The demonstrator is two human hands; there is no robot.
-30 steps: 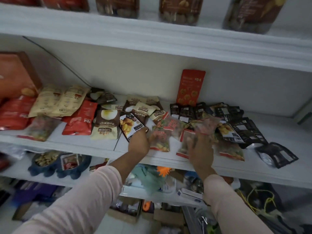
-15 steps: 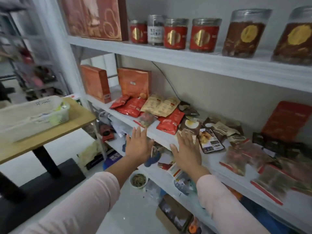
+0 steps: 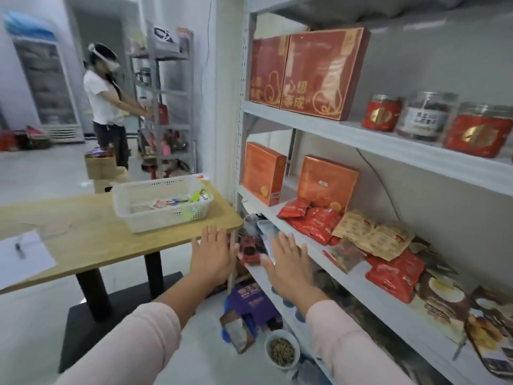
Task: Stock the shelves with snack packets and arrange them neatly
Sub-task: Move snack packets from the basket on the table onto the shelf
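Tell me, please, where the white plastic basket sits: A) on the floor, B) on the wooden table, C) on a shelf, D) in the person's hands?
B: the white plastic basket rests on the wooden table, and the left hand and right hand are both open, holding nothing.

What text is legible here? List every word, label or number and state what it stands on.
"心想事成": gold characters on the right big red box.
Gold characters on the left big red box: similar, but too blurred to confirm.
White label on the clear jar: blurred, unreadable.
Print on the snack packets, the orange boxes and the purple box: too small or blurred to read.
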